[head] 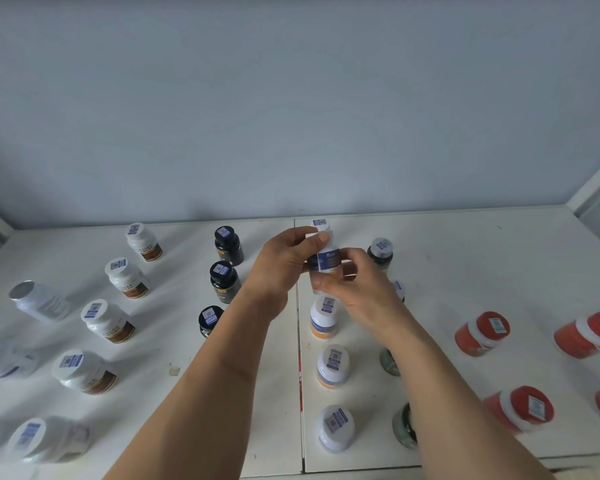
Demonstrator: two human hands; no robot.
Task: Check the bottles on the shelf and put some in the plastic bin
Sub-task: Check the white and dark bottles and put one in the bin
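Forearms reach out as our left hand [284, 261] and right hand [357, 289] both grip the white-capped bottle [324, 258] above the shelf [465, 258] (bin unseen); we should turn it slowly, label toward us.

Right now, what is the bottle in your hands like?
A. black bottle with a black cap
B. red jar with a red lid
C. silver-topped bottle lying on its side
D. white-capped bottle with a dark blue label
D: both the left hand and the right hand grip a white-capped bottle with a dark blue label, lifted above the shelf.
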